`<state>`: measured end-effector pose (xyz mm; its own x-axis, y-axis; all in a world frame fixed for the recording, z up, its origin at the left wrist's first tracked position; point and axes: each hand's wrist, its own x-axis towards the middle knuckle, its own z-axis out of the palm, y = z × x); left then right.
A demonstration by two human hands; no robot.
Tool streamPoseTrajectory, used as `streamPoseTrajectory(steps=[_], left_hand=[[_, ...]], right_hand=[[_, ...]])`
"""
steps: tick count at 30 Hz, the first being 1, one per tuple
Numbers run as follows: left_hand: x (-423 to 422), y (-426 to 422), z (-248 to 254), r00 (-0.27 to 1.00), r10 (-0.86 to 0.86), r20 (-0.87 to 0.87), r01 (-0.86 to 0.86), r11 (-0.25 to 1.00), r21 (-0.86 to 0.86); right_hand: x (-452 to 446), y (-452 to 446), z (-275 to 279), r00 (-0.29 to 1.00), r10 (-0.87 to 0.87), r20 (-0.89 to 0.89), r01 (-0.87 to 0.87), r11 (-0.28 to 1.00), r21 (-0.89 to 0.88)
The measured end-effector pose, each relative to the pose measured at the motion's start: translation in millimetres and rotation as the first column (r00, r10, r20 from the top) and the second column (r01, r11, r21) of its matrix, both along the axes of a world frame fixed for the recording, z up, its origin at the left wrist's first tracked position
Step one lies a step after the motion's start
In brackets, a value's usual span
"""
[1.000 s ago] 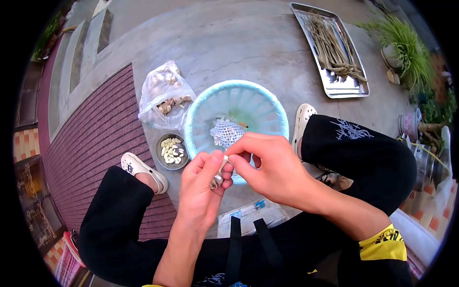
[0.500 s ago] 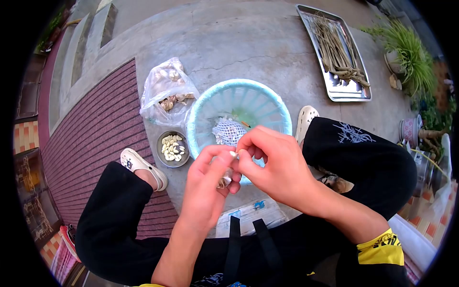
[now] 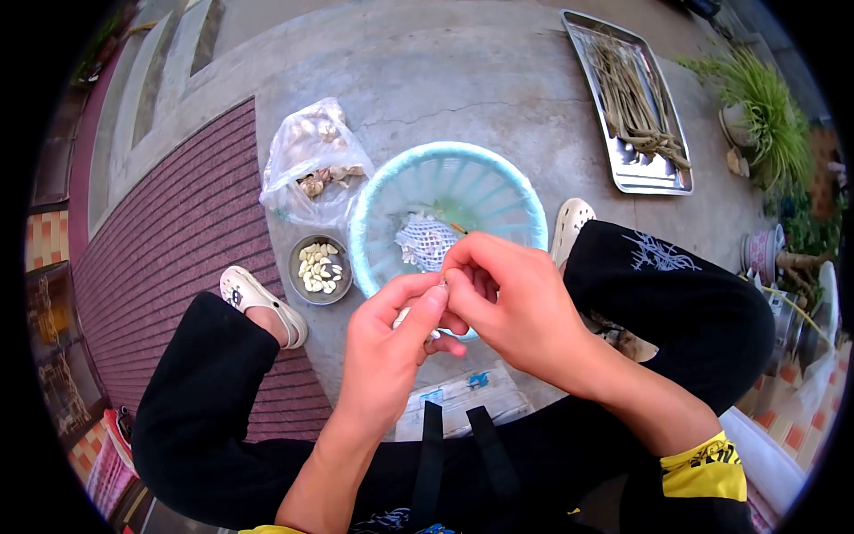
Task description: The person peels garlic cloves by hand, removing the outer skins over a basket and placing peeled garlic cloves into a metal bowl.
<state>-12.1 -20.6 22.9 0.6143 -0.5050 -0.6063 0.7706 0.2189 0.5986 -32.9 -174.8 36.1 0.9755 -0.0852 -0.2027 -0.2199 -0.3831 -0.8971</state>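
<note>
My left hand [image 3: 391,334] is closed, with white garlic [image 3: 403,318] showing between its fingers and palm. My right hand [image 3: 511,307] pinches at the left thumb and fingertip; what it holds there is too small and hidden to make out. Both hands meet above the near rim of a light blue plastic basket [image 3: 365,200], which has a white foam net [image 3: 425,242] inside. Left of the basket stands a small metal bowl [image 3: 299,283] of peeled garlic cloves [image 3: 318,267]. Behind the bowl, a clear plastic bag [image 3: 289,178] holds garlic bulbs [image 3: 327,178].
A metal tray [image 3: 636,173] with dried stalks [image 3: 627,93] lies at the upper right. Beyond it are potted plants [image 3: 756,111]. My feet in pale clogs [image 3: 264,305] flank the basket, and a striped maroon mat [image 3: 178,267] covers the ground at left.
The small white piece seen between the fingertips no longer shows there. White garlic now shows in my left hand, where a bulb with brownish skin was visible. The hands remain close together.
</note>
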Motion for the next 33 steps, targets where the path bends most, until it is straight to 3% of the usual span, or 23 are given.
streamPoseTrajectory(steps=[4,6,8,10,11,14,16,18,21,27,33], left_hand=[[0,4,-4,0.999,0.045,0.019,-0.046,0.999,0.026],[1,4,-2,0.996,0.088,0.002,-0.088,0.996,0.033],[3,2,0,0.989,0.147,-0.008,-0.146,0.985,0.087],[3,4,-1,0.987,0.156,-0.025,-0.154,0.985,0.074],[3,5,-1,0.986,0.160,-0.041,-0.158,0.986,0.059],[1,7,-6,0.981,0.192,-0.021,-0.191,0.980,0.048],[-3,4,-5,0.986,0.153,0.061,-0.157,0.984,0.080],[-6,0,-1,0.985,0.102,0.142,-0.119,0.986,0.113],[-9,-3,4,0.969,0.078,0.236,-0.115,0.982,0.148],[-16,-5,4,0.929,0.084,0.360,-0.158,0.970,0.184],[-20,-5,0,0.891,0.059,0.451,-0.170,0.963,0.210]], right_hand=[[1,3,-3,0.987,-0.142,-0.068,0.150,0.981,0.123],[3,-3,-5,0.980,-0.157,-0.123,0.157,0.988,-0.006],[3,-6,-7,0.985,-0.135,-0.111,0.132,0.991,-0.038],[1,-7,-6,0.975,0.020,-0.221,-0.045,0.993,-0.108],[2,-6,-5,0.975,0.027,-0.222,-0.051,0.993,-0.106],[0,0,-4,0.985,0.121,-0.121,-0.130,0.989,-0.069],[-2,6,-5,0.968,0.214,0.127,-0.186,0.962,-0.201],[-3,6,-8,0.966,0.221,0.134,-0.188,0.957,-0.221],[-3,9,-10,0.974,0.154,0.165,-0.125,0.977,-0.173],[-6,13,-6,0.994,0.056,0.093,-0.067,0.990,0.121],[-9,18,-5,0.995,-0.058,-0.083,0.083,0.935,0.344]])
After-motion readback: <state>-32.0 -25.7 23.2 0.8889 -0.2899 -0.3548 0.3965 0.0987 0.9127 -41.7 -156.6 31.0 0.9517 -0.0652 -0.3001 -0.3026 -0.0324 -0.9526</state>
